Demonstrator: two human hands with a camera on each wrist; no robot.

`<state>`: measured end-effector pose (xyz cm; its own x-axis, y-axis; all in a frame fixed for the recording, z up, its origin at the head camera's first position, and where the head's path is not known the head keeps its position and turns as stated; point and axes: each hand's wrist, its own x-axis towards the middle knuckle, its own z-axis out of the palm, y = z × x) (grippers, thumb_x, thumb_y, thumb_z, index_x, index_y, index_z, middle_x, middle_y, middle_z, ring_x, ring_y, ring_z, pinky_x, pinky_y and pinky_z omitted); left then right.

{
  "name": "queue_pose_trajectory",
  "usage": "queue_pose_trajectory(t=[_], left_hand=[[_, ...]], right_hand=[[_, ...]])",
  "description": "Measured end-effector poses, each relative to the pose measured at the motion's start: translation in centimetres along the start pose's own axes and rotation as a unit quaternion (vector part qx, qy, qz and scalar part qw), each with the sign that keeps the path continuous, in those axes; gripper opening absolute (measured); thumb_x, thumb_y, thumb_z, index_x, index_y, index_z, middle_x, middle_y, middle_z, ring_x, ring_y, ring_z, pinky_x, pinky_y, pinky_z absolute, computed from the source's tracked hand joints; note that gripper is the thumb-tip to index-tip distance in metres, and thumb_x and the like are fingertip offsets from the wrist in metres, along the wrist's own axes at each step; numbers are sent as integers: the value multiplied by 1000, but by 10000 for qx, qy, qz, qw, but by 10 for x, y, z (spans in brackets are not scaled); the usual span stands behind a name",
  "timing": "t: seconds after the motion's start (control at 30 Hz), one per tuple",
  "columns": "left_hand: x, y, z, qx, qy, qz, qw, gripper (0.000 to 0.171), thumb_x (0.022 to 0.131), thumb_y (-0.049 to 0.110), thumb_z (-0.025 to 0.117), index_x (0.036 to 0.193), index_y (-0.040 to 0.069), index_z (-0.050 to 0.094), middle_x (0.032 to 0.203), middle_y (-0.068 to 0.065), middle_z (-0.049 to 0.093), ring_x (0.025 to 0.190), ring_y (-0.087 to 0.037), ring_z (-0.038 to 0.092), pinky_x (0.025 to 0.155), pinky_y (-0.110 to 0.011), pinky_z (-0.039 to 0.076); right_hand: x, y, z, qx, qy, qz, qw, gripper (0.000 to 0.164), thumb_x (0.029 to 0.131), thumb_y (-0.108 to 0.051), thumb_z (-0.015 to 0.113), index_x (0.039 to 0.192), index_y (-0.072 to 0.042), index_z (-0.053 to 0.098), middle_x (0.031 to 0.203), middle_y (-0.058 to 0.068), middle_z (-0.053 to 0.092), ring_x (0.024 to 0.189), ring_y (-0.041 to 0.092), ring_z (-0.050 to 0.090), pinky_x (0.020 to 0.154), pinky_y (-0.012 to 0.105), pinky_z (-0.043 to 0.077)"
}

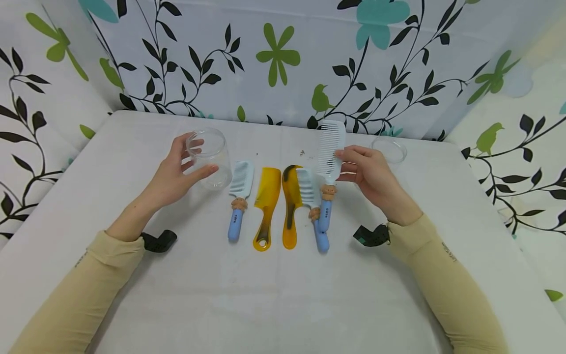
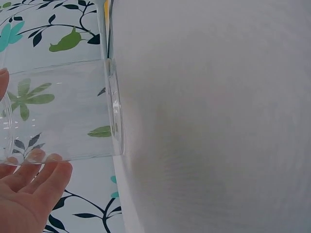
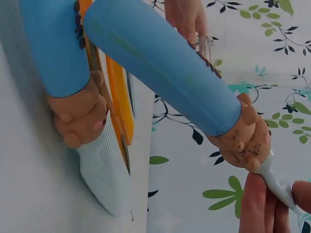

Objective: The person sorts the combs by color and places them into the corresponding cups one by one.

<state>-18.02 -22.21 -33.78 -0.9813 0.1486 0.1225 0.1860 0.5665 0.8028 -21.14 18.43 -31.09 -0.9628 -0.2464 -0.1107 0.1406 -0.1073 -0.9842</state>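
Head view: the left hand [image 1: 174,172] is closed around a clear jar [image 1: 221,160] over the far left part of the white table [image 1: 265,305]; whether the jar touches the table cannot be told. The right hand [image 1: 367,172] pinches a blue-handled comb [image 1: 328,172] by its white toothed part, right of centre. Between the hands, left to right, lie a white comb with a blue handle [image 1: 239,201], a plain amber comb [image 1: 267,209], a dark-streaked amber comb [image 1: 290,206] and a second white comb [image 1: 314,214], the last partly behind the pinched one. A clear lid [image 1: 390,150] lies at the far right, beyond the right hand. Left wrist view: thumb and fingers sit on opposite sides of the jar's wall. Right wrist view: the grasped comb is tilted, a brown figure joining handle and toothed part; thumb and fingers grip its white part.
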Motion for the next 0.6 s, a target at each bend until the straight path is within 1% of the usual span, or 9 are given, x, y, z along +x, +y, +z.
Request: queue_pose_trajectory(t=[0.07,0.17,0.33,0.43,0.6], left_hand=[[0,-1,0,20,4,-7,10000,87,94,30,70,156,9,12,157,-17,32,144,-37,32,120,-57,29],[0,-2,0,45,10,-30,10000,88,94,31,70,156,9,12,158,-17,32,144,-37,32,120,-57,29],[0,-3,0,90,31,-31,9999,89,95,32,70,156,8,10,158,-17,32,144,-38,32,119,-57,29],[0,-3,0,93,36,0,10000,88,95,31,70,156,8,11,158,-17,32,143,-38,32,120,-57,29],[1,-5,2,67,25,80,9999,86,95,30,69,155,7,11,158,-16,32,143,-37,32,120,-56,30]], right_hand=[[2,-1,7,-37,56,-12,10000,21,98,-18,64,113,-4,68,111,5,70,86,19,71,76,31,63],[4,-2,16,53,-1,-38,10000,25,98,-17,63,118,-2,65,114,7,69,87,21,70,77,32,63],[8,-3,31,319,-284,-38,9991,28,100,-14,59,125,-1,60,119,9,65,86,23,69,78,34,63],[11,-1,41,359,-448,-2,9984,24,101,-13,57,122,-2,59,119,9,62,86,23,68,79,35,63],[13,1,56,297,-590,-26,9978,22,101,-14,56,120,-1,60,115,10,63,86,23,68,80,37,63]])
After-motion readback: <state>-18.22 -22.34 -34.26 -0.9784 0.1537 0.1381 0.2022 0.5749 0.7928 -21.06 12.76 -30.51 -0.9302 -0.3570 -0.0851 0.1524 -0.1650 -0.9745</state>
